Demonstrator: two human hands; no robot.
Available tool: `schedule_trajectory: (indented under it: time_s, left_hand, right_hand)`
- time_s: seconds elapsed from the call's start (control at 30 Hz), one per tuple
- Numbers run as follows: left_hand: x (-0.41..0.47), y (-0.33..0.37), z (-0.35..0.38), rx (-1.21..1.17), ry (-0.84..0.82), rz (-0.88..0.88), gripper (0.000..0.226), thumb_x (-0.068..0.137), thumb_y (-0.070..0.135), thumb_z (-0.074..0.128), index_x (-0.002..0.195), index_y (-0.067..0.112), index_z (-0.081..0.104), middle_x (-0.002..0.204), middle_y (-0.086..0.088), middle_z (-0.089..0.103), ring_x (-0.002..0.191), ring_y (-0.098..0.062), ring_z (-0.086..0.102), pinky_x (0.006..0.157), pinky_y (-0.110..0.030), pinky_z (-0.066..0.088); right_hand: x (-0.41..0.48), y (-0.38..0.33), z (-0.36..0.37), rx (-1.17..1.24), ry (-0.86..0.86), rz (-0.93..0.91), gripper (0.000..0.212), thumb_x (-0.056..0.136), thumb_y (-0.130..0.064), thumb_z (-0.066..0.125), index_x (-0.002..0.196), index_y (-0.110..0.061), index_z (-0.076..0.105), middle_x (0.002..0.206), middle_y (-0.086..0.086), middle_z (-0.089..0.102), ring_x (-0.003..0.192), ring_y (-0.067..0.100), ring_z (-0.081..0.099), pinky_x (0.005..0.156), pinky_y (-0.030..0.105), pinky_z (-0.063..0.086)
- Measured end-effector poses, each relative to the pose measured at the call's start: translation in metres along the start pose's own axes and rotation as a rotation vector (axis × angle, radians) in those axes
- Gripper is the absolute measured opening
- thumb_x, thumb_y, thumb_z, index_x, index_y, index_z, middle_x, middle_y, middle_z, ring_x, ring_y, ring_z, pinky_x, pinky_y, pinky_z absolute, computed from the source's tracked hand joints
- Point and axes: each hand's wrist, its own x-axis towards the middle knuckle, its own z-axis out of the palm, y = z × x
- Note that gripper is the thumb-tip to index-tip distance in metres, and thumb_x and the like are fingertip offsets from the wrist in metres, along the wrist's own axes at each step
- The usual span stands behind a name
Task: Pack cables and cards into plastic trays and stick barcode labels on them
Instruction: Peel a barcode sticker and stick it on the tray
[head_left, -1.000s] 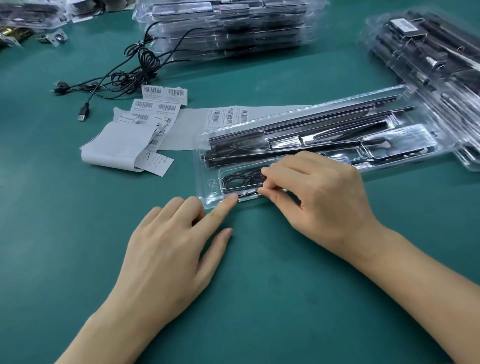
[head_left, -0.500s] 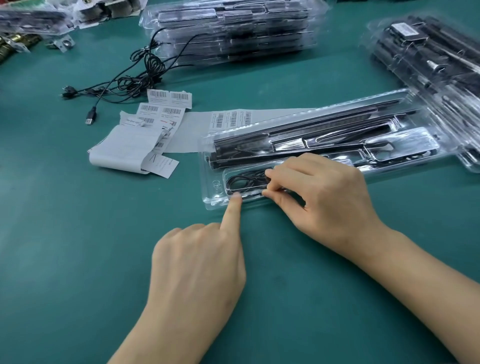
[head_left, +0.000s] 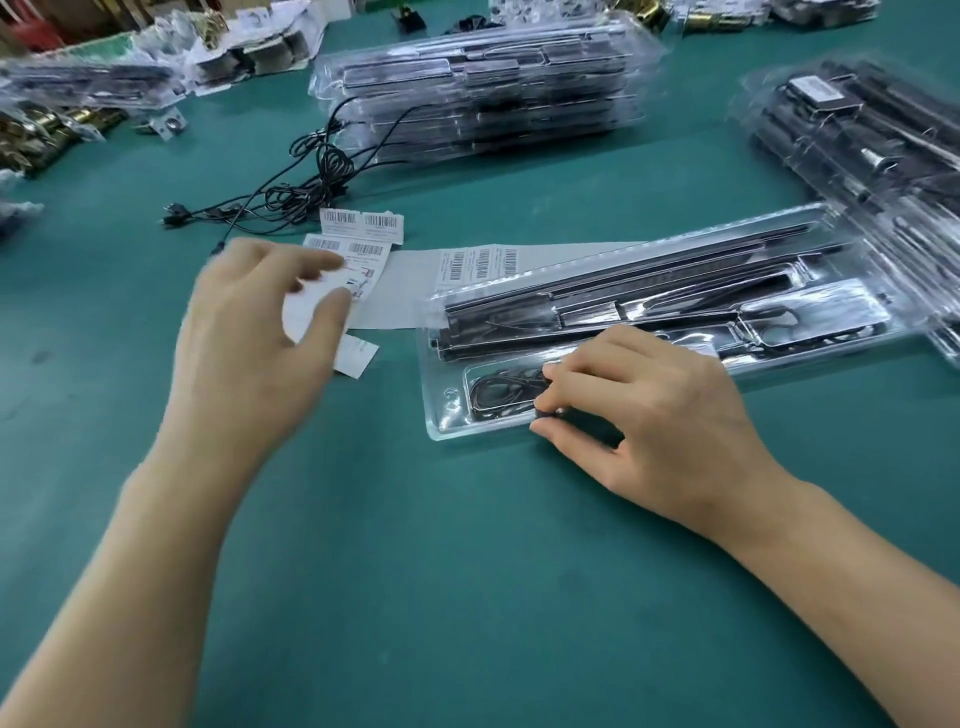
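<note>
green matting (head_left: 467, 597) covers the whole bench. near its middle right lies a long clear tray (head_left: 435, 415), running from near left to far right. long dark metal bars (head_left: 623, 283) fill its far channels. a thin black cable (head_left: 498, 392) sits coiled in the near left pocket.

the right hand (head_left: 654, 415) rests on that pocket with its fingers curled. its fingertips are down on the cable's right end and the thumb sits against the tray's near rim, so the hand pinches the tray's edge.

the left hand (head_left: 249, 332) is well to the left of the tray, over a pile of barcode labels (head_left: 366, 249). it is blurred, with fingers and thumb bent either side of a white sheet; i cannot tell whether they grip it. a long paper strip (head_left: 467, 265) with more barcodes runs from the pile under the tray's far left corner.

beyond the labels a tangle of loose black cables (head_left: 311, 182) trails to the left. behind it stands a stack of filled trays (head_left: 483, 88), and a second stack (head_left: 857, 140) leans at the far right, just beside the tray's right end. brass fittings (head_left: 31, 135) and more packets lie at the far left edge.
</note>
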Motion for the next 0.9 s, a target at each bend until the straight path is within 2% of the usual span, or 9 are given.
schedule_trajectory:
  time_s: [0.1,0.17,0.23,0.33,0.4,0.57,0.7,0.77,0.9]
  left_hand:
    - [0.026,-0.030,0.009,0.136,-0.181,-0.225,0.068,0.091,0.059,0.066,0.148,0.027,0.049,0.150,-0.007,0.046,0.143,-0.029,0.033,0.116,-0.047,0.030]
    - [0.029,-0.043,0.013,0.145,-0.257,-0.318,0.087,0.084,0.073,0.065,0.155,0.027,0.041,0.159,-0.007,0.041,0.148,-0.031,0.030,0.119,-0.053,0.028]
    - [0.027,-0.053,0.018,0.171,-0.271,-0.354,0.095,0.076,0.083,0.057,0.153,0.029,0.044,0.158,-0.004,0.045,0.147,-0.032,0.035,0.116,-0.055,0.030]
    - [0.022,-0.062,0.027,0.229,-0.235,-0.349,0.091,0.071,0.088,0.044,0.144,0.034,0.053,0.153,0.001,0.051,0.143,-0.030,0.040,0.112,-0.055,0.029]
    - [0.020,-0.064,0.033,0.222,-0.198,-0.340,0.086,0.072,0.087,0.044,0.140,0.035,0.056,0.150,0.002,0.054,0.141,-0.029,0.042,0.111,-0.053,0.028]
    - [0.015,-0.062,0.036,0.161,-0.152,-0.327,0.077,0.077,0.080,0.042,0.137,0.034,0.058,0.146,0.004,0.057,0.137,-0.027,0.046,0.110,-0.049,0.028]
    - [0.016,-0.062,0.034,0.104,-0.132,-0.348,0.075,0.078,0.074,0.036,0.137,0.035,0.058,0.142,0.003,0.061,0.134,-0.025,0.050,0.109,-0.046,0.028]
    - [0.016,-0.061,0.033,0.106,-0.130,-0.342,0.073,0.078,0.073,0.037,0.136,0.034,0.059,0.139,0.002,0.063,0.131,-0.027,0.052,0.107,-0.046,0.028]
    - [0.017,-0.062,0.033,0.126,-0.156,-0.331,0.074,0.075,0.076,0.032,0.126,0.032,0.063,0.125,0.002,0.067,0.120,-0.029,0.055,0.104,-0.047,0.030]
  right_hand:
    - [0.002,-0.001,0.000,0.024,-0.016,-0.002,0.020,0.096,-0.029,0.069,0.081,-0.016,0.072,0.087,-0.003,0.068,0.086,0.023,0.062,0.073,0.041,0.050]
    - [0.004,-0.003,-0.002,0.030,-0.038,0.017,0.019,0.095,-0.026,0.070,0.080,-0.014,0.072,0.088,-0.001,0.067,0.090,0.024,0.060,0.078,0.043,0.048]
    - [0.008,-0.007,-0.008,0.046,-0.089,0.055,0.021,0.094,-0.029,0.071,0.079,-0.014,0.071,0.090,-0.001,0.066,0.091,0.023,0.058,0.079,0.043,0.048]
    - [0.036,-0.018,-0.015,0.077,-0.171,0.082,0.032,0.097,-0.039,0.063,0.076,-0.016,0.070,0.088,-0.003,0.063,0.088,0.019,0.054,0.079,0.041,0.046]
    - [0.074,-0.031,-0.011,0.086,-0.213,0.140,0.031,0.098,-0.043,0.059,0.084,-0.018,0.074,0.089,-0.003,0.062,0.089,0.019,0.053,0.079,0.039,0.047]
    - [0.152,-0.067,0.049,-0.150,-0.487,0.115,0.039,0.100,-0.054,0.053,0.115,-0.023,0.070,0.116,0.000,0.060,0.117,0.023,0.051,0.080,0.033,0.035]
    - [0.166,-0.084,0.082,-0.132,-0.560,0.221,0.030,0.091,-0.054,0.068,0.096,-0.026,0.059,0.099,0.000,0.047,0.111,0.023,0.048,0.078,0.033,0.030]
    - [0.166,-0.088,0.089,-0.093,-0.573,0.303,0.039,0.086,-0.049,0.076,0.082,-0.023,0.048,0.096,-0.001,0.046,0.101,0.023,0.045,0.077,0.034,0.031]
    - [0.169,-0.090,0.082,0.010,-0.582,0.418,0.044,0.090,-0.026,0.070,0.069,-0.021,0.031,0.075,-0.005,0.037,0.082,0.021,0.042,0.064,0.028,0.031]
